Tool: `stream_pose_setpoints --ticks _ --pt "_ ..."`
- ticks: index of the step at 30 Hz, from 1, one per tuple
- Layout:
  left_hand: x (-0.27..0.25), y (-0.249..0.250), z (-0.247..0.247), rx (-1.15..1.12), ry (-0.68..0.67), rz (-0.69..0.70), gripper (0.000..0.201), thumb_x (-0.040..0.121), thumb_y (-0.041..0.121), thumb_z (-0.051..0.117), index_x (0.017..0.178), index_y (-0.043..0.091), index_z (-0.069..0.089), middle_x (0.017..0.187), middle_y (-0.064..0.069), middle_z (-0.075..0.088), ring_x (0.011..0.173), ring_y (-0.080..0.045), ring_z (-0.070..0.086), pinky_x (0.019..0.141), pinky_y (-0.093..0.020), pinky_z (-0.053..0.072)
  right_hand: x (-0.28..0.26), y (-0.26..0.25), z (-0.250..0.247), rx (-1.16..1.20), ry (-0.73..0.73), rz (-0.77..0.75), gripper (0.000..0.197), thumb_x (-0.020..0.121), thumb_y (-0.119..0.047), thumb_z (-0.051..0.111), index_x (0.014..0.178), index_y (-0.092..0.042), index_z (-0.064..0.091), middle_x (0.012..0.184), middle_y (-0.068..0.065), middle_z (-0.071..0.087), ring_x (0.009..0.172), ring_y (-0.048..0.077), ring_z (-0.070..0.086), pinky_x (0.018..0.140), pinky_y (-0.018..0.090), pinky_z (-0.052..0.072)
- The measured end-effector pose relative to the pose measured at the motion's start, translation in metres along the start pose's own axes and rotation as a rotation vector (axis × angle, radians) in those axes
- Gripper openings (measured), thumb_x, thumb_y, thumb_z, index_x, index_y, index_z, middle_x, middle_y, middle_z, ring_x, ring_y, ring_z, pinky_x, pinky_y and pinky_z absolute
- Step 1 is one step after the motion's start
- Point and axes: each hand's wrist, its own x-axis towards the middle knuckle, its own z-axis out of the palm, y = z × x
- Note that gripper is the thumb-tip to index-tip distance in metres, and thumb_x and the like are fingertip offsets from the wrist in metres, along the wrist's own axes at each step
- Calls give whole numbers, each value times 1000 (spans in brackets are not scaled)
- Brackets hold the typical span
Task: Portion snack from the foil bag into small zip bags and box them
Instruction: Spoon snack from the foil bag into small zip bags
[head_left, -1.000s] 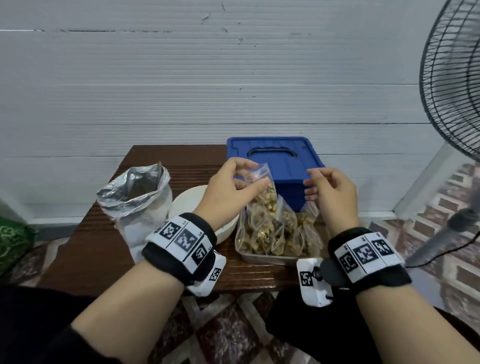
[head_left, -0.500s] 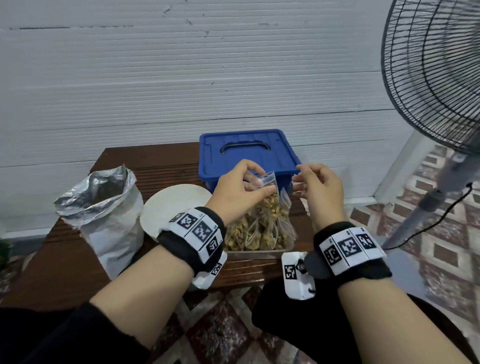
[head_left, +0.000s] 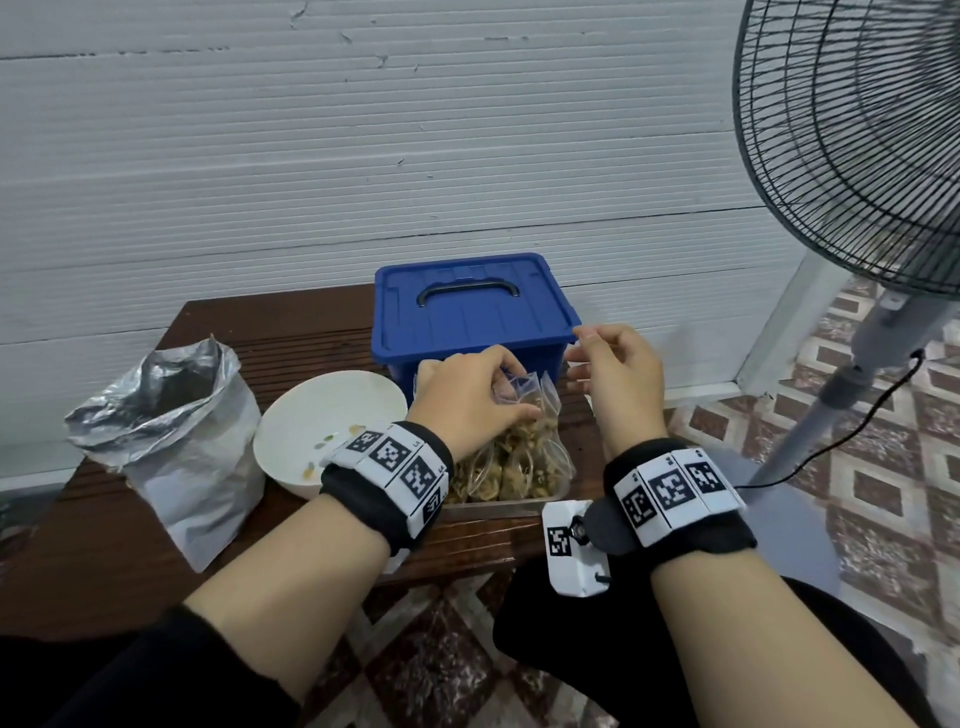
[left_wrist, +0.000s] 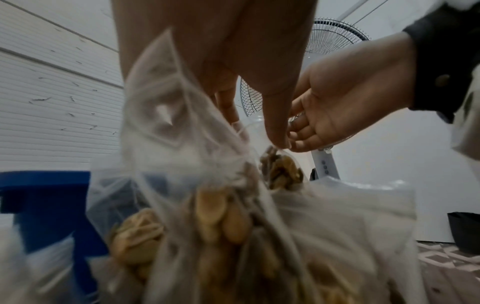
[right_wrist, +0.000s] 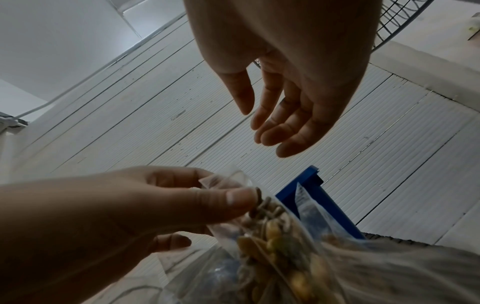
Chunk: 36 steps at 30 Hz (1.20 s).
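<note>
Nearest the camera in the head view, two forearms with marker-covered wristbands reach over the front edge of the dark wooden bench. At about five o'clock from the bench's middle lies a shallow metal tray, heaped with small clear zip bags of snack. The left hand is over this heap; its thumb and fingers are clamped on the top edge of one filled zip bag, which stands upright on the pile with its mouth uppermost. Through the plastic, beige and brown snack pieces show. The right hand hovers at three o'clock from that bag, close beside it but not touching; its fingers are apart, loosely bent, and hold nothing.

At nine o'clock from the tray sits a white bowl with a few crumbs in it, its rim just beside the tray. Further toward nine o'clock stands the foil bag, upright, its crumpled mouth open.

At twelve o'clock from the tray, just behind it, is the blue box, its lid shut and its dark handle lying flat. Behind the bench runs a white ribbed wall. At two o'clock stands a pedestal fan on the tiled floor.
</note>
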Motion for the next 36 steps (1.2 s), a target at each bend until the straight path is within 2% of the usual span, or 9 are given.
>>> stream_pose_setpoints --ticks 7,15,20,22,25,28,31,33,36 --pt "-3 1 0 74 -5 -14 40 75 65 66 105 41 54 100 20 61 104 -5 48 80 -34 17 -1 -1 3 -18 -9 0 7 94 -23 57 89 -21 61 79 -1 66 72 15 62 76 38 54" --pt "-7 2 -5 14 -52 -24 66 68 69 70 124 41 49 105 22 57 111 -3 48 84 -34 21 -3 -5 7 -52 -42 8 9 95 -20 54 93 -17 62 79 -1 64 69 14 60 74 35 54" --pt "-9 1 -13 -31 -69 -33 69 67 66 72 126 40 48 110 23 56 112 0 48 86 -33 20 -5 -5 11 -82 -64 30 11 95 -22 54 95 -15 63 80 0 65 69 13 61 72 33 53" --pt "-10 -2 -20 -64 -59 -39 66 70 65 70 126 39 49 113 22 57 112 0 48 89 -32 22 -4 -7 13 -82 -59 28 11 95 -22 54 94 -16 63 80 1 65 69 14 60 70 31 52" --pt "-16 -19 -38 -191 -31 -57 52 78 60 66 122 35 53 108 20 58 110 -4 53 99 -37 39 -4 -10 16 -75 -61 16 10 95 -22 54 90 -19 62 80 0 65 71 15 60 67 27 49" --pt "-23 -42 -59 -249 16 -106 37 87 42 65 119 24 57 102 12 61 98 -8 57 85 -19 47 -6 -15 24 -87 -64 -30 12 95 -22 54 84 -24 60 81 -1 66 73 13 60 74 30 50" --pt "-27 -72 -74 -195 58 -199 28 89 33 66 114 21 61 100 9 63 88 -4 57 66 -5 40 -10 -23 37 -106 -82 -102 14 94 -23 55 82 -26 59 81 -3 66 75 12 60 75 31 50" --pt "-30 -92 -77 -166 39 -277 26 88 30 69 110 21 62 97 10 64 85 -2 58 66 -7 37 -15 -27 47 -116 -109 -148 14 95 -24 55 82 -28 59 82 -4 66 78 12 60 75 32 50" --pt "-32 -116 -73 -106 -91 -373 35 84 28 74 115 18 62 110 4 65 91 -8 58 79 -19 41 -23 -33 61 -138 -152 -208 14 95 -26 55 82 -29 58 83 -5 67 80 11 61 78 32 50"
